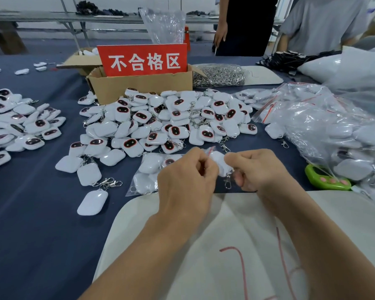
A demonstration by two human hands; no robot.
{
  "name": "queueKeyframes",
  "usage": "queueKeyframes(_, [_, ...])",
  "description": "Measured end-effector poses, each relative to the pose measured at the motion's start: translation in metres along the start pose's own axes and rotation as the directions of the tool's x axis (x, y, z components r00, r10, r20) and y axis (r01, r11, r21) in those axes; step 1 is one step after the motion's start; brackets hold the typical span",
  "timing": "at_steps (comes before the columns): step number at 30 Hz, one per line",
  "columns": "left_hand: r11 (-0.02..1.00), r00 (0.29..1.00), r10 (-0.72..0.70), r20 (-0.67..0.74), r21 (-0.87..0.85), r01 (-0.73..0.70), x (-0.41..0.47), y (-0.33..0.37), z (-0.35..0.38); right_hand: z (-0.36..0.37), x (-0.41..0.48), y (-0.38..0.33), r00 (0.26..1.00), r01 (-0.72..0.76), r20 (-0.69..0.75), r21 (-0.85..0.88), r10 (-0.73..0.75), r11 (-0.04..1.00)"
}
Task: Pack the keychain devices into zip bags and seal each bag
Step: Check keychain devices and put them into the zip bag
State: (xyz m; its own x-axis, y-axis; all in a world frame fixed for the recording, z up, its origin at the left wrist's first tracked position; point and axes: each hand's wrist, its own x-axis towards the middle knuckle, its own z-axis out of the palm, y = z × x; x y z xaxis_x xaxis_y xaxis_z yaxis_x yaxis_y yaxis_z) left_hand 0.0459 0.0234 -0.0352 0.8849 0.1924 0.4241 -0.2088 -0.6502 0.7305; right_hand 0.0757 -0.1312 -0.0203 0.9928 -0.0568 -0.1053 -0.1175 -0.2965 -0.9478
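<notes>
Glossy plastic devices (167, 118) — matt cloth table (30, 213).

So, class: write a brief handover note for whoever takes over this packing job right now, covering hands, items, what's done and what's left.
Left hand and right hand both pinch one zip bag holding a white keychain device; its clasp hangs below. Seal closed or not: cannot tell.
Loose devices lie heaped on the blue table, ahead and at left.
Done: filled bags piled at right, others beside the left hand.
Left: make sure this bag is sealed, then pack the heaps.
</notes>
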Motion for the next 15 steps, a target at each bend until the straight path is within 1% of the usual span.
queueKeyframes(2, [0.996, 0.996, 0.085, -0.010, -0.031, -0.086, -0.001, 0.000, -0.002, 0.001, -0.003, -0.002, 0.999, -0.006, 0.054, 0.034, 0.004, 0.999])
queueKeyframes(4, [0.985, 0.985, 0.173, 0.016, -0.020, -0.172, -0.002, -0.001, -0.002, 0.006, -0.006, -0.004, 0.993, -0.004, 0.119, 0.110, -0.009, 0.994])
queueKeyframes(6, [0.977, 0.976, 0.214, 0.046, 0.002, -0.214, -0.003, -0.001, -0.001, 0.013, -0.009, -0.006, 0.984, -0.031, 0.175, 0.248, -0.014, 0.968])
queueKeyframes(8, [0.978, 0.976, 0.210, 0.058, -0.017, -0.209, -0.002, -0.002, -0.001, 0.018, -0.010, -0.008, 0.966, -0.109, 0.258, 0.400, 0.003, 0.910])
queueKeyframes(9, [0.979, 0.977, 0.202, 0.062, -0.033, -0.201, -0.001, -0.002, -0.001, 0.018, -0.010, -0.009, 0.954, -0.125, 0.301, 0.396, 0.000, 0.910])
queueKeyframes(12, [0.974, 0.976, 0.216, 0.031, -0.084, -0.213, -0.004, 0.002, -0.004, 0.021, -0.010, -0.008, 0.904, -0.076, 0.427, 0.142, 0.009, 0.987])
queueKeyframes(13, [0.971, 0.977, 0.213, -0.007, -0.110, -0.212, -0.004, 0.003, -0.006, 0.023, -0.009, -0.008, 0.897, -0.058, 0.442, 0.102, 0.007, 0.993])
queueKeyframes(14, [0.970, 0.979, 0.194, -0.056, -0.137, -0.200, -0.003, 0.003, -0.007, 0.024, -0.008, -0.008, 0.906, -0.047, 0.424, 0.115, -0.006, 0.992])
queueKeyframes(15, [0.971, 0.981, 0.159, -0.110, -0.165, -0.175, -0.001, 0.002, -0.009, 0.023, -0.006, -0.008, 0.932, -0.045, 0.362, 0.174, -0.022, 0.984])
